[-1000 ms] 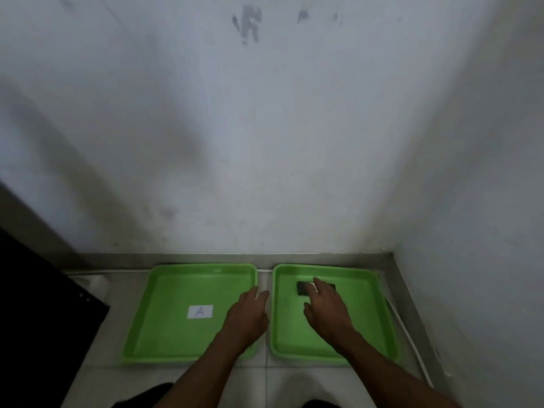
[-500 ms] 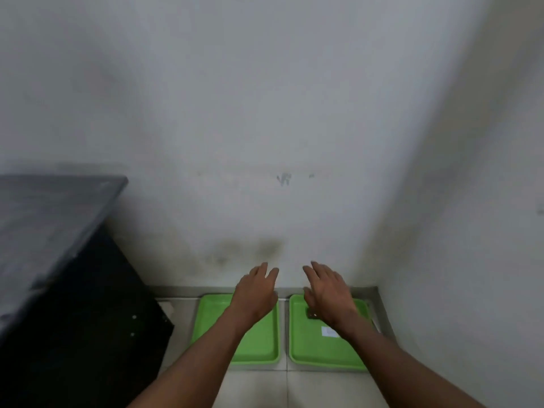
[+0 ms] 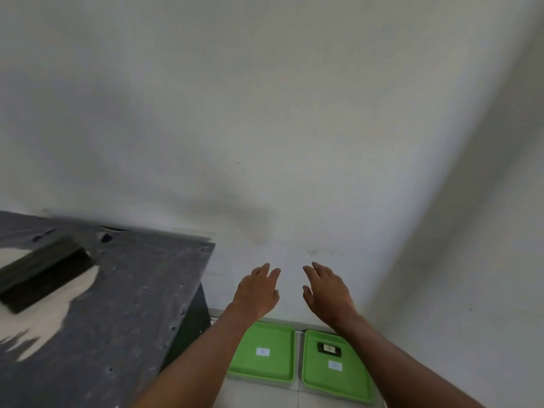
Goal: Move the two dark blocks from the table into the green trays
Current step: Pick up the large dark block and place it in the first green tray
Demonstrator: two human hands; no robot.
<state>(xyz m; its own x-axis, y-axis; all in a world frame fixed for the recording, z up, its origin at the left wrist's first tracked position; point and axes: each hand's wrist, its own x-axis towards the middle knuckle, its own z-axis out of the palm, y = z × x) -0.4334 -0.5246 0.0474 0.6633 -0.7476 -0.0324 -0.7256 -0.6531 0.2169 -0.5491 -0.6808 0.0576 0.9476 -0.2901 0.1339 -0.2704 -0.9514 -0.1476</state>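
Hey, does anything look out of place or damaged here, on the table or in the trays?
The dark tabletop looks worn: pale patches and small pits across it. One dark block lies askew on it. The right tray holds a small dark block; the left tray holds only a white label. Nothing looks spilled.

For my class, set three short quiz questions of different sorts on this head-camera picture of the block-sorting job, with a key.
1. True or false: both green trays hold a dark block.
2. Multiple choice: the dark block not yet moved lies (A) on the dark table, (B) on the floor tiles, (C) in the left hand.
3. Short answer: what are the left hand and the right hand holding?

Key
1. False: only the right green tray holds a small dark block; the left green tray shows just a white label.
2. A, on the dark table.
3. Nothing; both are open, fingers spread, above the trays.
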